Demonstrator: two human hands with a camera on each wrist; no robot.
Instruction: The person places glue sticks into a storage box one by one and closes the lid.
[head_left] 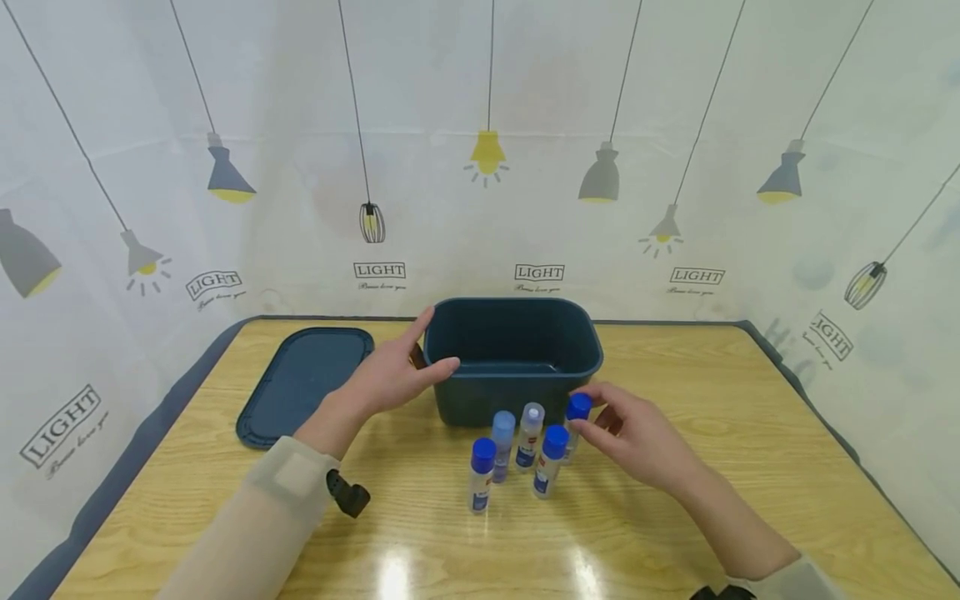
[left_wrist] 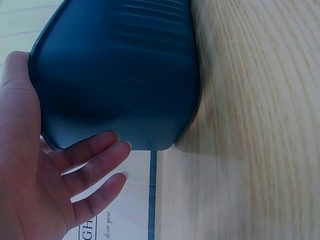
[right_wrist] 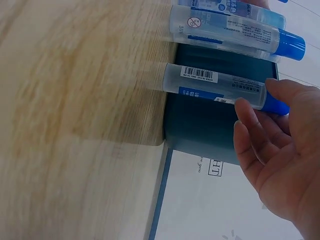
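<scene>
A dark blue plastic bin (head_left: 517, 400) stands at the middle back of the table. At its left end my left hand (head_left: 396, 371) has its thumb and index finger spread along the rim. In the left wrist view the other fingers (left_wrist: 95, 172) lie loosely extended beside the outer wall. My right hand (head_left: 637, 433) pinches the blue cap of a clear glue bottle (right_wrist: 215, 86), upright against the bin's front right. Several more stand left of it: two blue-capped glue bottles (head_left: 480, 492) (head_left: 546, 479), a pale-blue-topped one (head_left: 502, 450) and a clear-topped one (head_left: 528, 442).
A dark blue lid (head_left: 307, 383) lies flat on the wooden table (head_left: 712, 400), left of the bin. Behind the table hangs a pale cloth (head_left: 450, 233) printed with lamps. Dark bands are on both wrists.
</scene>
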